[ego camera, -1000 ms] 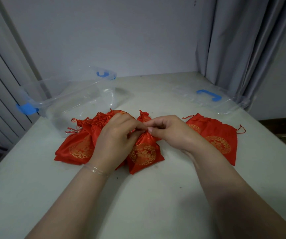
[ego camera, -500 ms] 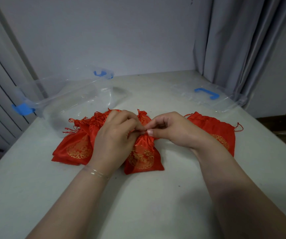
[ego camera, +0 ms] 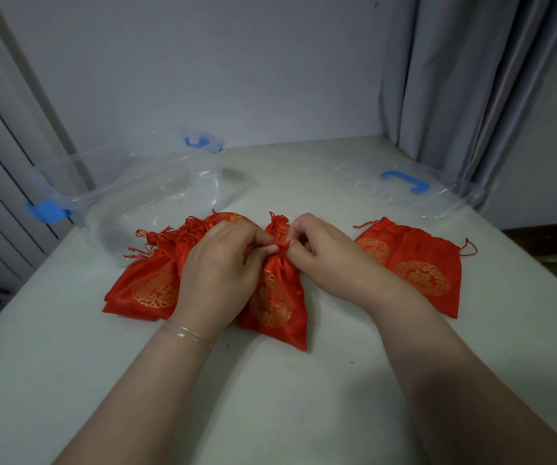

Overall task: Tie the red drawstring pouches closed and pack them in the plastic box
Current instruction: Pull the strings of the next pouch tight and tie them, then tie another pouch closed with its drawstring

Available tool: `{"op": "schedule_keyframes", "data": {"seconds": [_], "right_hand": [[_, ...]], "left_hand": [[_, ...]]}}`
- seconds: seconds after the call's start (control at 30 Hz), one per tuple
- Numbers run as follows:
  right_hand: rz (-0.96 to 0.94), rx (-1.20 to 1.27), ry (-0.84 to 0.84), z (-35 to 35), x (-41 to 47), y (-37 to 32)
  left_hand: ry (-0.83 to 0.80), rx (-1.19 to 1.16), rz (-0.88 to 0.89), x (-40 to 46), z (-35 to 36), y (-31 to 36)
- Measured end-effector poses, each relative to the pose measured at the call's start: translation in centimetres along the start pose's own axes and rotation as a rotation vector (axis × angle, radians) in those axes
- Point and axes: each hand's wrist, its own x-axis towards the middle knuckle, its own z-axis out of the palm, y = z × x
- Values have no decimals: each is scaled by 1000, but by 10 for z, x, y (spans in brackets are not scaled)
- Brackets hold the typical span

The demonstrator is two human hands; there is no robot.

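Left hand and right hand pinch the centre pouch neck. Beyond it: plastic box, lid. No legible writing.

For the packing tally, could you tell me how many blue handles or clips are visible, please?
3: one clip on the plastic box's near-left end, one clip on its far end, one handle on the lid at right. Others may be hidden.

Dim, bluish, even light with soft shadows, slightly soft focus, and wide-angle bending at the edges.
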Motion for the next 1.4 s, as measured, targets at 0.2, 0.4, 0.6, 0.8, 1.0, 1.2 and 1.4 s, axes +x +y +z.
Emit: {"op": "schedule_keyframes", "data": {"seconds": [0.2,0.4,0.6,0.8,1.0,1.2,1.4], "right_hand": [[-6,-79,40,0,-6,-11],[-19,-310,89,0,-4,-9],[-17,-30,208,-5,1,2],[294,-147,425,-19,7,29],[659,-362,250,-29,8,55],[903,-425,171,-34,10,76],[947,-326,227,-37,9,85]], "left_hand": [[-106,-72,-58,0,-3,1],[-153,-126,-84,1,-2,4],[-224,-692,-236,1,5,2],[92,-488,-351,5,5,-4],[14,225,-370,4,5,-44],[37,349,-392,4,11,-41],[212,249,-182,3,3,-22]]}}
